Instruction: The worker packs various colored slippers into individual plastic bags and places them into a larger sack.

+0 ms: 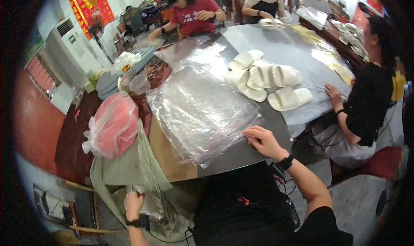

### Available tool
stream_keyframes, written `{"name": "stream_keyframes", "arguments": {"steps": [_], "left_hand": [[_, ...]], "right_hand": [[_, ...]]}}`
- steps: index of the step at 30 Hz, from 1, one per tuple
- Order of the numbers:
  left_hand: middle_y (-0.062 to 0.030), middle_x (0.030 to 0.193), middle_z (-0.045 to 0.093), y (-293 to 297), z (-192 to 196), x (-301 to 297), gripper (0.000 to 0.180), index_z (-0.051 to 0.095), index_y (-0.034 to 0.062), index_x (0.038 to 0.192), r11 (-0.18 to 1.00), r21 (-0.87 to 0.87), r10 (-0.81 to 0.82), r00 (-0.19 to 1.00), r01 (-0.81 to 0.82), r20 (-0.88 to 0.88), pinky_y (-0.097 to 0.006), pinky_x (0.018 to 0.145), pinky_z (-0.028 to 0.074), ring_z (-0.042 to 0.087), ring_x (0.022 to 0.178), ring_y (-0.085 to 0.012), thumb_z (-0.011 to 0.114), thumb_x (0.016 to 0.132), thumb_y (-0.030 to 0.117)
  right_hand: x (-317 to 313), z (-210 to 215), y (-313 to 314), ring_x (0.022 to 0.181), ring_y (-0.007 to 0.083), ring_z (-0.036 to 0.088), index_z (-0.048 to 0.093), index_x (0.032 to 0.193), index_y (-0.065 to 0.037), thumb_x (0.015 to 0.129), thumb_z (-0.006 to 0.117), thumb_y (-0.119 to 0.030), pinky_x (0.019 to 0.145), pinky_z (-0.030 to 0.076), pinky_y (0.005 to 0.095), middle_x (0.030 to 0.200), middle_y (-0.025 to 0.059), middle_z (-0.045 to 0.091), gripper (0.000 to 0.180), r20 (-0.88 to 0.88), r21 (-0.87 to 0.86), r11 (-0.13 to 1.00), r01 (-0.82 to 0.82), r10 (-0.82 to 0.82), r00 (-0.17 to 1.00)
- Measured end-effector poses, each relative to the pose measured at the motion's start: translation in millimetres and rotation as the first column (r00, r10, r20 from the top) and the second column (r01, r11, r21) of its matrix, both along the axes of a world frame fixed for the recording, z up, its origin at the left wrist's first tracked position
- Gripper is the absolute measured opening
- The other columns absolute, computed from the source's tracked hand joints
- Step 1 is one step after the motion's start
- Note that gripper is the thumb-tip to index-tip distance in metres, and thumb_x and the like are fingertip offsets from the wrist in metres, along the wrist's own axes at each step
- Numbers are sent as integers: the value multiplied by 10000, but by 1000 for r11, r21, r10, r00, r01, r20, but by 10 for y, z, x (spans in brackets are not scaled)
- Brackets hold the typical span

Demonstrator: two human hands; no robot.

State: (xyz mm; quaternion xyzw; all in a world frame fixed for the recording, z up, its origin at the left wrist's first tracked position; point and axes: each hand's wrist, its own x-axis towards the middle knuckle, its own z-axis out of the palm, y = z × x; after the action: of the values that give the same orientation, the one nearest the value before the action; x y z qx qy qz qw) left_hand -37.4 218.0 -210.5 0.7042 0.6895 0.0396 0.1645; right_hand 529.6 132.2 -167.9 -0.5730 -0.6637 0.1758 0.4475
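A stack of clear plastic bags (202, 104) is spread over the near part of the dark round table. My right hand (261, 139) is at its near right edge, fingers curled in and fingertips pinched on a clear bag. Low on the left, my left hand (134, 201) is closed at the mouth of a pale green woven sack (125, 170) that hangs beside the table edge. Clear plastic (151, 201) shows in the sack next to it. What the left fingers hold is hidden. Several cream slippers (290, 98) lie piled beyond my right hand.
A red bundle in a whitish bag (114, 125) sits left of the clear bags, with tubs (108, 84) behind it. Grey sheeting (302, 52) covers the table's far right. A person in black (366, 91) sits close on the right; others work across the table.
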Motion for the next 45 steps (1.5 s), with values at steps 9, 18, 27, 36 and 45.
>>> {"name": "stream_keyframes", "arguments": {"steps": [9,18,27,36,45], "left_hand": [[-187,1042,732,-621,1400,1297,240,700,-1,1089,862,354,-465,843,362,269,-398,798,547,709,921,-362,712,850,20],[-220,1524,436,37,863,2173,583,525,72,1416,576,431,-810,555,695,188,-544,1150,328,373,1424,-458,709,864,46],[-199,1535,439,138,377,2546,600,506,115,1458,592,466,-739,673,658,-12,-597,1185,247,338,1460,-433,711,907,238],[-200,1460,512,111,362,2518,446,641,84,1306,553,552,-761,648,624,30,-576,1161,297,417,1400,-419,724,887,212],[-195,1355,579,120,352,2484,373,668,51,1213,473,641,-777,629,604,-19,-548,1104,349,503,1299,-389,732,868,176]], "right_hand": [[102,96,234,792,161,702,677,1184,-5,901,575,72,721,557,298,979,109,685,311,-177,42,991,-131,136,975],[1703,216,392,883,337,704,575,1343,-10,908,678,-160,799,547,389,944,188,716,471,12,159,765,625,-634,773],[1969,95,865,958,289,699,287,1560,-42,820,792,-248,863,549,381,1087,191,708,919,-81,-70,849,523,-528,845],[1952,241,833,953,226,684,546,1336,55,826,731,33,797,563,345,1109,149,686,544,-664,-312,902,297,-431,611],[972,794,292,1047,251,684,450,1378,104,927,629,59,876,586,334,1217,209,644,488,-900,-258,950,-176,-170,402]]}}
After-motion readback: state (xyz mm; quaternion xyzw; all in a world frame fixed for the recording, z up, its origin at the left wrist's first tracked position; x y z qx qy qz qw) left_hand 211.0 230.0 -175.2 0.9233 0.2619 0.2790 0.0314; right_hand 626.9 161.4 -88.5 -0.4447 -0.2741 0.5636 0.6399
